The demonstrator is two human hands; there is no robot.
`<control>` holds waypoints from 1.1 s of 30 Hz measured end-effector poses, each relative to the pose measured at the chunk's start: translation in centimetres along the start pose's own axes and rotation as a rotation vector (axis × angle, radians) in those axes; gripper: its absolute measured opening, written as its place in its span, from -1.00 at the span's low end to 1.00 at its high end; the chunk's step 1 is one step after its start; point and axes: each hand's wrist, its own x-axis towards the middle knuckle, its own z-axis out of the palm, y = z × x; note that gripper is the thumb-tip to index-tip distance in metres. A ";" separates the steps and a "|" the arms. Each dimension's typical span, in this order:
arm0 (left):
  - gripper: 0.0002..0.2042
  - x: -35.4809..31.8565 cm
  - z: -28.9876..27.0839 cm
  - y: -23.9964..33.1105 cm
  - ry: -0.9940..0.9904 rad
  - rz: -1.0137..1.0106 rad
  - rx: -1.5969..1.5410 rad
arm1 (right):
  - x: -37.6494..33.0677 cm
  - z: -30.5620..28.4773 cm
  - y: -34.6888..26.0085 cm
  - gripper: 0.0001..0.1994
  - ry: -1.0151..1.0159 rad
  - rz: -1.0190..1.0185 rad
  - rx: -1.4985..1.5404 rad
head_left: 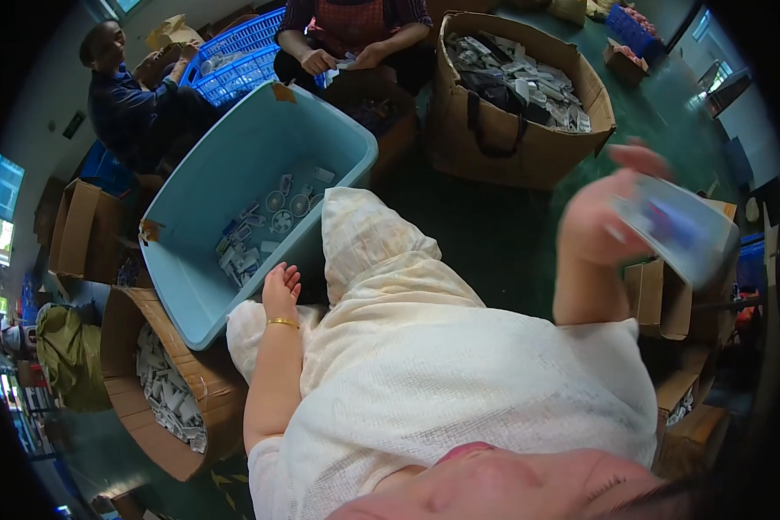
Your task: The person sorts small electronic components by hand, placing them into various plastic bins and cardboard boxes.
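Note:
My right hand (596, 218) is raised at the right and shut on a clear plastic packet (678, 227) with something blue inside; both are blurred by motion. My left hand (282, 291), with a gold bracelet at the wrist, rests on my cream-clad knee (368, 238) beside the light blue plastic tub (201, 195). It holds nothing and its fingers lie loosely apart. Several small packets and round white fan-shaped parts (273, 217) lie on the tub's bottom.
A large cardboard box (537, 152) of grey and white packets stands at the top right. Another box (134, 381) of white packets sits at the lower left. Two people sit at the top by a blue basket (238, 52). Small cardboard boxes (659, 299) stand at the right.

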 end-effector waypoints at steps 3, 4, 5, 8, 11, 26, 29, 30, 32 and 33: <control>-0.76 0.3 1.4 -0.1 -0.062 -0.008 0.018 | -25.9 -1.4 -0.4 -0.48 -1.299 1.051 -0.670; -0.77 0.5 1.2 -0.3 -0.071 -0.013 0.022 | -35.2 -5.1 -4.6 -0.45 -1.651 0.843 -0.836; -0.77 0.6 0.7 -0.4 -0.043 -0.028 0.063 | -36.2 -4.5 -4.1 -0.45 -1.641 0.839 -0.836; -0.77 0.6 -0.2 -0.5 -0.026 -0.060 0.110 | -38.8 -3.5 -4.8 -0.54 -1.851 1.177 -0.500; -0.76 0.8 0.0 -1.0 -0.035 -0.078 0.089 | -40.0 -3.5 -6.8 -0.61 -2.020 1.527 -0.113; -0.80 0.9 0.7 -2.1 -0.248 0.480 0.594 | -45.2 2.2 -1.1 -0.65 -2.263 1.442 -0.143; -0.76 0.4 1.3 1.5 -0.282 0.910 0.843 | -43.6 4.5 -0.1 -0.62 -2.261 1.499 -0.194; -0.72 0.4 2.4 2.8 -0.219 1.072 1.019 | -43.1 5.1 0.6 -0.62 -2.263 1.497 -0.188; -0.57 1.5 3.4 3.4 -0.145 1.169 1.294 | -42.5 6.4 3.1 -0.64 -2.298 1.325 -0.308; -0.54 2.4 3.4 3.4 -0.175 1.091 1.392 | -42.4 7.2 4.3 -0.65 -2.312 1.235 -0.362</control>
